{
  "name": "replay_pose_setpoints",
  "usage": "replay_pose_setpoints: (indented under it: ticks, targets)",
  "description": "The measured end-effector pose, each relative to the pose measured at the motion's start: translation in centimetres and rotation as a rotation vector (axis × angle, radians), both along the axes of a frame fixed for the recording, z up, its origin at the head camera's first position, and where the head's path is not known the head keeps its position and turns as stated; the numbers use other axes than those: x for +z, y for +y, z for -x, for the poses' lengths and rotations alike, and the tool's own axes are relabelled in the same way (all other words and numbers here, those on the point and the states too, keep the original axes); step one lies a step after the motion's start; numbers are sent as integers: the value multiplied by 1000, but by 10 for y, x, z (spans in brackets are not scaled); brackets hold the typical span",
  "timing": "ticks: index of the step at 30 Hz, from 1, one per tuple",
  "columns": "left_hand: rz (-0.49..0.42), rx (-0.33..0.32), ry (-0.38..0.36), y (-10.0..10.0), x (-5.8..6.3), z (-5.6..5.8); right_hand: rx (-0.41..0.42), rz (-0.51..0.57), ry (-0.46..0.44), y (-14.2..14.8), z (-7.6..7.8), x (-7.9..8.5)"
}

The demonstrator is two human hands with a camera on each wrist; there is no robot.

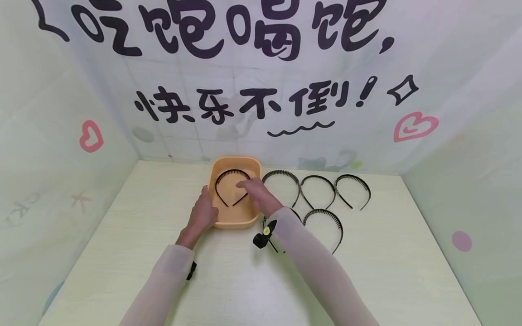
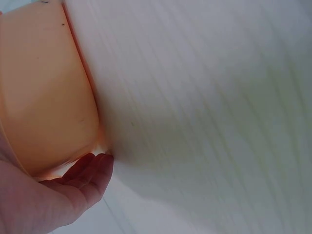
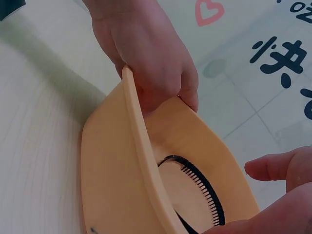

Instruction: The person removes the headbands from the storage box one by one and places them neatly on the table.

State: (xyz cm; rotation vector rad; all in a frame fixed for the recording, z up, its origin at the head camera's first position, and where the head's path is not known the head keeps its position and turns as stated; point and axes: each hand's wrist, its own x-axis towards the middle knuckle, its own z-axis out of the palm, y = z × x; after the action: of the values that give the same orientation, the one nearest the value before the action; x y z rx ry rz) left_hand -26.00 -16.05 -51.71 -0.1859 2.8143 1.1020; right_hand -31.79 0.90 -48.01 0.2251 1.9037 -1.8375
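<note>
A peach plastic basin (image 1: 236, 225) stands on the table near the back wall. Inside it lies a black toothed headband (image 1: 234, 171), its ends toward the near side. My left hand (image 1: 203, 212) grips the basin's left rim; in the right wrist view it reaches over the edge, and in the left wrist view the fingers (image 2: 92, 178) curl against the outer wall. Over the basin's right side is my right hand (image 1: 261, 194), close to the headband's right arm. In the right wrist view its thumb and finger stand apart, with nothing seen between them.
To the right of the basin, several more black headbands lie on the table, such as one in the back row (image 1: 281, 172) and one in front (image 1: 324, 211). My right forearm partly covers another. Printed wall sheets (image 1: 236, 131) enclose the table (image 1: 122, 271) at the back and sides.
</note>
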Motion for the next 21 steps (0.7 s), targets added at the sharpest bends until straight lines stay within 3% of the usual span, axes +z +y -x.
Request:
replay_pose_setpoints:
  ticks: [6,14,21]
  targets:
    - [-2,7,-9,0,1,2,-7,-22,15,-1,1,2]
    - [7,9,-14,-1,1,2,-37,-224,195,-10,-3,5]
    - [5,4,-18,-1,-1,3,-25,-206,213,-9,-5,7]
